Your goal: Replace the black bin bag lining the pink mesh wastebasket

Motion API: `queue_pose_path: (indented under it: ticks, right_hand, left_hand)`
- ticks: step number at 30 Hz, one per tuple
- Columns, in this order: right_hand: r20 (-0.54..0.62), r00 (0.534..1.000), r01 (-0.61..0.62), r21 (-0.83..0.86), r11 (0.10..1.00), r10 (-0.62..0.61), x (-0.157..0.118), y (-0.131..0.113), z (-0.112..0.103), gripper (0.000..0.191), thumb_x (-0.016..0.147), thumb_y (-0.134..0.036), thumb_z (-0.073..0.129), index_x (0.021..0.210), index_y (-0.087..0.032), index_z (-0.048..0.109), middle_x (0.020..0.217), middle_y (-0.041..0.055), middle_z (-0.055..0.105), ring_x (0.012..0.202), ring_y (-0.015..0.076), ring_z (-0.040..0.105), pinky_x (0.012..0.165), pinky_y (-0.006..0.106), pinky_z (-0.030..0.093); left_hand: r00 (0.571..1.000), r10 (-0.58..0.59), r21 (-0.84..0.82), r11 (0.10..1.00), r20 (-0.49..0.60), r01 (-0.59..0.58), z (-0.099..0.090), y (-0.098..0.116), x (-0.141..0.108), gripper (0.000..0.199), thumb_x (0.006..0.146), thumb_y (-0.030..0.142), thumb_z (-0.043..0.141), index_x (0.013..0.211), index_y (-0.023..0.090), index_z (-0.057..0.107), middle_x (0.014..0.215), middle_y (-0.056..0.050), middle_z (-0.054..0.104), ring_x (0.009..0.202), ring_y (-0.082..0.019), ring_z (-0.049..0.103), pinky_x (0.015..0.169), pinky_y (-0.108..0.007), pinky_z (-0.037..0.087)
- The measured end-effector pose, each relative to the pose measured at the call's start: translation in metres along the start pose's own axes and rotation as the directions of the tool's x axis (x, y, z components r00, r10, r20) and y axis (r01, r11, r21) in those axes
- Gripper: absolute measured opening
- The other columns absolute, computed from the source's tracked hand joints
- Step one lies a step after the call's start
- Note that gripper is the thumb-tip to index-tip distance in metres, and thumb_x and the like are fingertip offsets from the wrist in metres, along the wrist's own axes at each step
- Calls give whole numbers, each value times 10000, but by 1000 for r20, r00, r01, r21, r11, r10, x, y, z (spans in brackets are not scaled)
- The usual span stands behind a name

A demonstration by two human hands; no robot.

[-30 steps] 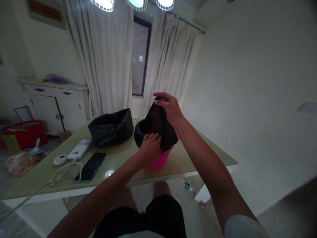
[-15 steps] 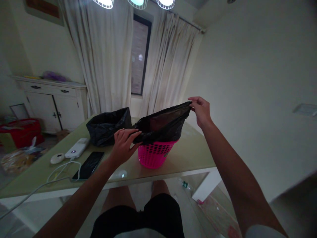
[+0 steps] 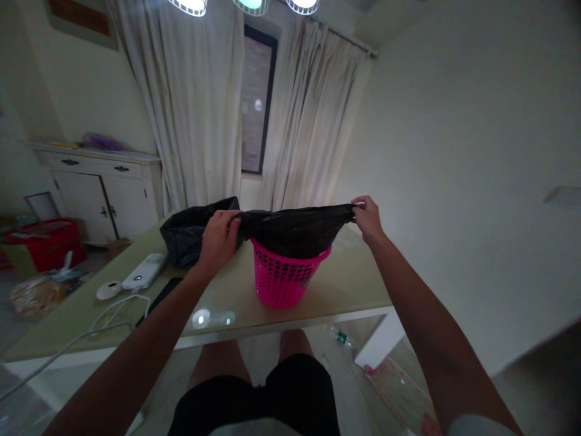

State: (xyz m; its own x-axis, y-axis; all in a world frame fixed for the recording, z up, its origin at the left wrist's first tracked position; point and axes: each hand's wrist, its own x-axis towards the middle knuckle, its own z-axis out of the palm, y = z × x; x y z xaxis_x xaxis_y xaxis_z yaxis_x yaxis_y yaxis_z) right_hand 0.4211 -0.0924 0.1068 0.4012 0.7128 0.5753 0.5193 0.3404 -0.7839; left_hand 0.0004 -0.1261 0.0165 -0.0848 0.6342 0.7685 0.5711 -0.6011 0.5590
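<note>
A black plastic garbage bag [image 3: 295,233] is stretched sideways above a pink perforated plastic basket [image 3: 284,281], its lower part down inside the basket's rim. My left hand [image 3: 221,238] is closed on the bag's left edge. At the other end, my right hand [image 3: 367,219] pinches the bag's right corner, out past the rim. The bag's mouth is drawn nearly flat between both hands, so its inside is hidden. Behind my left hand stands a second container covered in black plastic [image 3: 181,236]; what is under the plastic cannot be seen.
On the table [image 3: 349,284] to the left lie a white power bank [image 3: 144,270], a small round white object [image 3: 109,290], a cable [image 3: 68,346] and a dark phone [image 3: 158,298], partly behind my left forearm. A plastic bottle [image 3: 341,336] lies on the floor.
My left hand has moved up and left, my right hand slightly down. The bag's open mouth has been pulled wide and flat, and more of the pink basket's rim shows.
</note>
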Motion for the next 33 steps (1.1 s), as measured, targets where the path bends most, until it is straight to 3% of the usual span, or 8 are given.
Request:
queue_pose_path:
  ticks: [3, 7, 9, 17, 22, 28, 30, 33]
  right_hand:
    - [18, 981, -191, 205, 960, 192, -2, -1, -3, 239, 684, -161, 546, 877, -200, 683, 871, 34, 699, 794, 176, 660, 713, 323, 594]
    - [35, 976, -215, 283, 935, 214, -5, 0, -6, 253, 715, -157, 600, 902, -178, 770, 884, 56, 749, 800, 173, 679, 761, 340, 611]
    - [31, 982, -186, 277, 943, 185, -4, 6, -5, 269, 728, -159, 630, 934, -167, 801, 904, 68, 772, 816, 178, 693, 801, 363, 625]
    - [-109, 991, -68, 83, 994, 77, 10, 34, 1, 327, 732, -189, 633, 962, -129, 858, 931, 102, 818, 913, 221, 732, 996, 449, 625]
    - [-188, 981, -47, 41, 998, 54, 19, 34, 8, 395, 755, -219, 630, 1075, -126, 844, 1052, 131, 815, 1012, 253, 737, 1056, 481, 605]
    - [-365, 917, 82, -226, 971, -163, 14, 5, 16, 463, 896, -286, 637, 1323, -143, 742, 1467, 226, 636, 1405, 356, 592, 1256, 614, 434]
    - [-277, 896, 273, -275, 922, -348, -5, -21, 29, 518, 979, -399, 660, 1450, -183, 678, 1617, 222, 531, 1542, 367, 484, 1314, 618, 357]
    - [143, 812, 581, -119, 805, -565, -47, -68, 64, 805, 923, -631, 821, 1602, -285, 561, 1704, 155, 497, 1626, 379, 402, 1331, 605, 339]
  left_hand:
    - [942, -301, -232, 915, 151, 330, 5, 2, 10, 391, 1050, 409, 614, 1372, 197, 675, 1412, -173, 691, 1216, -296, 691, 1057, -497, 605]
    - [659, -601, -504, 438, 452, 745, 4, -1, 1, 487, 929, 380, 860, 1332, 249, 621, 1373, -156, 727, 1053, -247, 753, 848, -395, 662]
    - [618, -622, -609, 270, 481, 746, 2, -2, 0, 477, 839, 191, 913, 1233, 222, 646, 1189, -110, 775, 914, -183, 759, 804, -306, 638]
    - [807, -569, -807, 394, 161, 439, -9, 13, 50, 455, 668, 65, 870, 1058, 216, 692, 1108, -53, 778, 856, -128, 711, 672, -192, 524]
    - [956, -294, -324, 905, -5, 276, -21, 23, 82, 344, 621, 19, 729, 907, 202, 778, 797, -14, 701, 783, -203, 636, 747, -314, 545]
    - [991, -66, -209, 977, -118, 40, -23, 52, 104, 323, 773, 72, 721, 1057, 212, 787, 1025, -29, 774, 847, -196, 633, 825, -332, 557]
    - [995, 36, -190, 980, -97, -54, -22, 69, 104, 289, 823, 96, 714, 1083, 204, 775, 1085, -41, 772, 910, -197, 652, 878, -340, 572]
    - [970, 241, -141, 960, -15, -241, -22, 101, 94, 251, 868, 119, 698, 1093, 197, 774, 1135, -56, 749, 975, -206, 672, 959, -384, 591]
